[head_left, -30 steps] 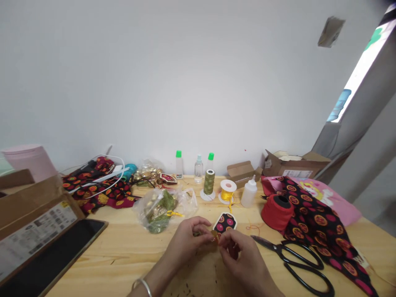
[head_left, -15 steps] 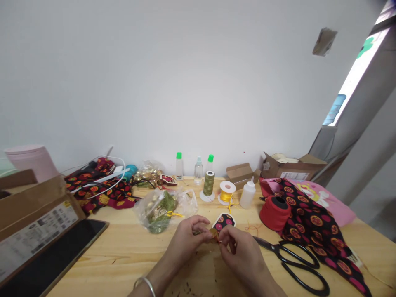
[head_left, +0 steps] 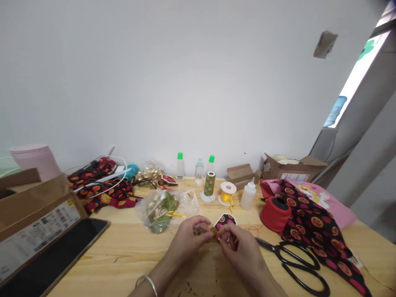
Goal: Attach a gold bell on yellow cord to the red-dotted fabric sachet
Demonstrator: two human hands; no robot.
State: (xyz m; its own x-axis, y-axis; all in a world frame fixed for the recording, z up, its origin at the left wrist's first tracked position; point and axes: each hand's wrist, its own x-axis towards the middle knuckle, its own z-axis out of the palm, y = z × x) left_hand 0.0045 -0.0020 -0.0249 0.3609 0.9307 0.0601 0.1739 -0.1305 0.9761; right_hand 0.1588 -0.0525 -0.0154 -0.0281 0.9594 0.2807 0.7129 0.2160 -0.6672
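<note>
My left hand point(head_left: 188, 239) and my right hand point(head_left: 239, 247) meet over the wooden table point(head_left: 123, 251), fingers pinched together on a small golden-brown piece point(head_left: 214, 232) between them. I cannot make out what that piece is. A silver bangle point(head_left: 148, 282) circles my left wrist. Just behind my fingertips lies a small black patch with red circles point(head_left: 225, 220). A clear bag of green and gold bits point(head_left: 162, 208) lies to the left of my hands. Black scissors point(head_left: 293, 260) lie to the right.
At the back stand an olive thread spool point(head_left: 209, 183), a yellow spool point(head_left: 228, 192), a white squeeze bottle point(head_left: 248, 194) and small green-capped bottles point(head_left: 180, 166). A red cone spool point(head_left: 276, 213) and patterned cloth point(head_left: 315, 227) are right; a cardboard box point(head_left: 34, 214) and dark tablet point(head_left: 55, 255) left.
Both hands stay pinched on the small piece and shift only slightly; the right hand has edged closer to the left. The view has drifted a little.
</note>
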